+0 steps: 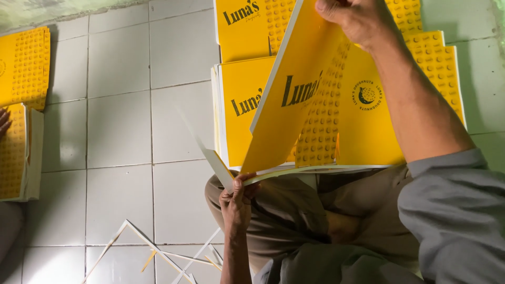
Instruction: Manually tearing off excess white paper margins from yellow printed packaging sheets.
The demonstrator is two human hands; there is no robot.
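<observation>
Closest in, the left hand (236, 202) pinches the bottom corner of a yellow sheet (294, 105), thumb clamped over the edge, probably to keep that end steady. The sheet slopes up and away over the lap, and the right hand (350, 18) grips its top edge, fingers curled tight, so it's held taut between both. Under it sits a stack (236, 105) of the same sheets on the tile floor (121, 131). White offcuts (152, 252) lie nearby; another pile (21, 68) far left.

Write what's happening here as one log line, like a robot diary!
left hand: grips lower corner of yellow box sheet | right hand: grips its top edge | stack: on tile floor
</observation>
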